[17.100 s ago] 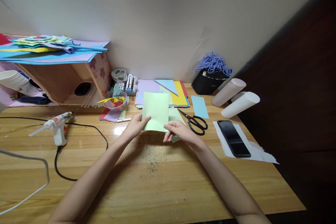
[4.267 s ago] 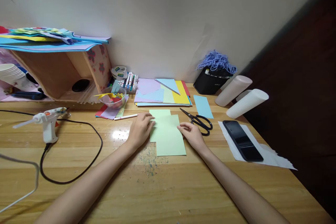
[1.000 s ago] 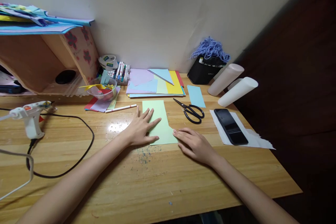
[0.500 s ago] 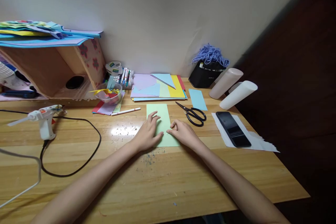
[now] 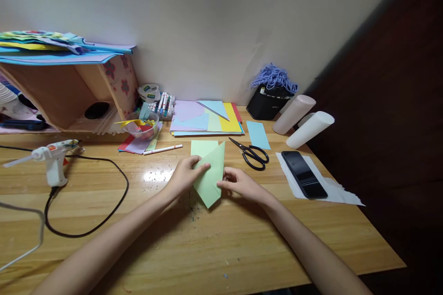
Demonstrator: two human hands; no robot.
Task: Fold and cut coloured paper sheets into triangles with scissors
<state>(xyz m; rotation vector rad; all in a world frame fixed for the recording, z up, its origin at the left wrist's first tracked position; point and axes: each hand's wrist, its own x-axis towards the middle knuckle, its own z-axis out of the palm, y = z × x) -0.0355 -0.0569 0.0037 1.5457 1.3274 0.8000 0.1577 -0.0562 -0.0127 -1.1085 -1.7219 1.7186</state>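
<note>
Near the middle of the table, a light green paper piece (image 5: 212, 179) is lifted and tilted, with its lower corner pointing toward me. Behind it lies another light green sheet (image 5: 202, 146), partly covered. My left hand (image 5: 185, 176) grips the lifted piece at its left side, thumb on top and fingers beneath. At the right edge, my right hand (image 5: 238, 184) pinches the same piece near its lower part, where a small slit or crease shows. Black-handled scissors (image 5: 252, 152) lie just beyond my right hand.
Coloured paper sheets (image 5: 190, 113) are stacked by the wall. A blue strip (image 5: 258, 135), a phone (image 5: 304, 175) and white rolls (image 5: 310, 130) stand or lie right. A glue gun (image 5: 55, 161) with its cable, a marker (image 5: 162, 149) and a scrap bowl (image 5: 141, 128) are left.
One light green piece has come up off the sheet beneath and turned at an angle. Both hands have taken hold of it; my left fingers were spread over the paper before.
</note>
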